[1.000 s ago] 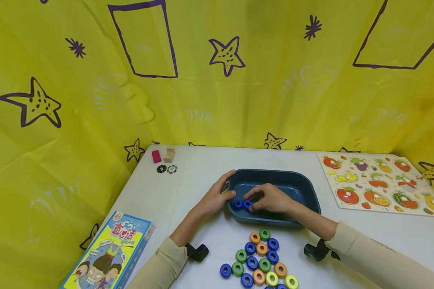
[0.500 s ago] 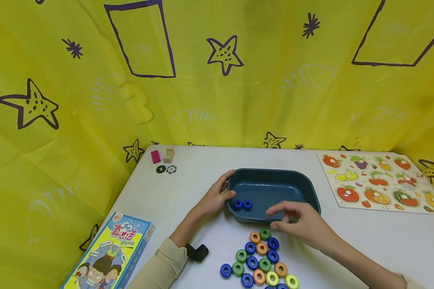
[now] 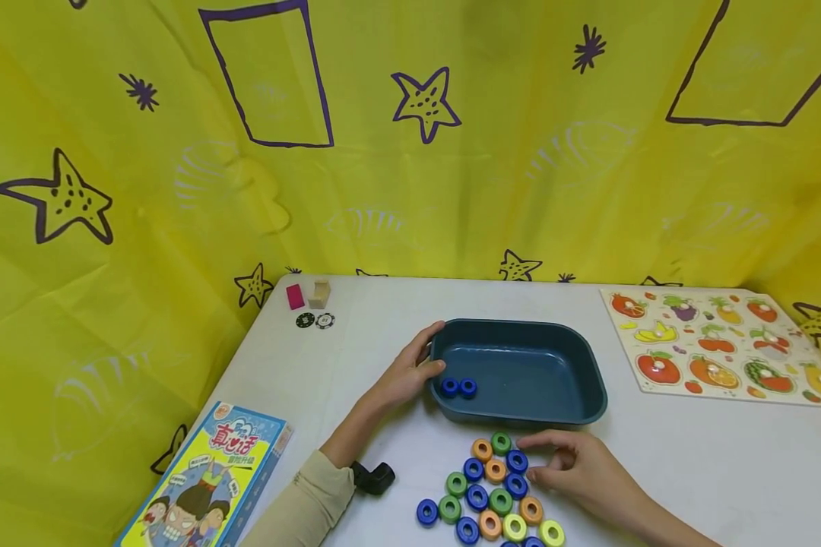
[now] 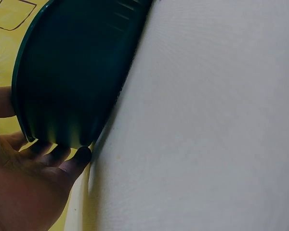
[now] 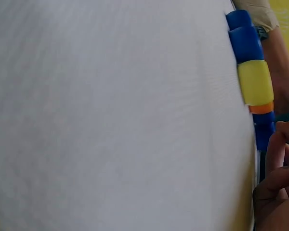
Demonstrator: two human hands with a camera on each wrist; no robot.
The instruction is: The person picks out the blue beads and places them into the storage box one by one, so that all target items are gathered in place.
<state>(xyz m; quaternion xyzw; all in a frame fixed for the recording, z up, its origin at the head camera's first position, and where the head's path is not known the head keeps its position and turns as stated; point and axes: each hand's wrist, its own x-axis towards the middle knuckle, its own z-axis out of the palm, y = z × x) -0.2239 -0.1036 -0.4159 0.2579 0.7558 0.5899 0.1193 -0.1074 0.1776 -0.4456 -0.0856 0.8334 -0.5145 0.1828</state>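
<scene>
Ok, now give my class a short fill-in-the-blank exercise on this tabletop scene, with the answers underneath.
1. The ____ hand grips one end of the tray.
2. Both rings inside the tray are coloured ____.
3. In the head view, the fruit board lies to the ____ of the tray.
4. Near the pink block lie ____ round chips.

Missing words: left; blue; right; two.

The left forearm [image 3: 354,434] slants from the lower left of the head frame up to its centre, bare below a rolled sleeve [image 3: 304,501]. There the left hand [image 3: 405,371] grips, thumb [image 4: 2,102] opposite its bent fingers [image 4: 78,161]. The right forearm [image 3: 653,516] comes in bare from the lower right, and the right hand [image 3: 578,467] lies right of centre, pointing left, thumb and forefinger [image 3: 547,438] stretched out with a gap between their tips.
</scene>
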